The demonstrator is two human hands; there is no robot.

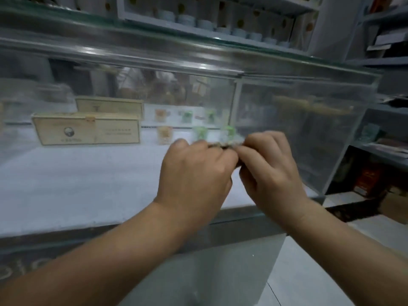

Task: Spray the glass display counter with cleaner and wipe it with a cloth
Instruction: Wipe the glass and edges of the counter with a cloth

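On my feed both hands are up in front of the glass display counter [309,133], meeting at the middle of the frame. Left hand [194,171] has its fingers curled, pinching one end of the cloth [227,145]. Right hand [271,168] is curled the same way on the other end, knuckles nearly touching the left. The cloth is a small bunched strip, mostly hidden between the fingers and held at the front pane, though I can't tell if it touches the glass. Colour is unclear and the frame is blurred. No spray bottle is in either hand. Inside the case, on the white shelf floor [77,180], a beige carton [86,131] stands at left with a second carton [110,107] behind it. Small green packs [199,132] and an orange pack [164,133] sit just beyond the hands. Round tubs [205,24] line a wall shelf above the counter top.
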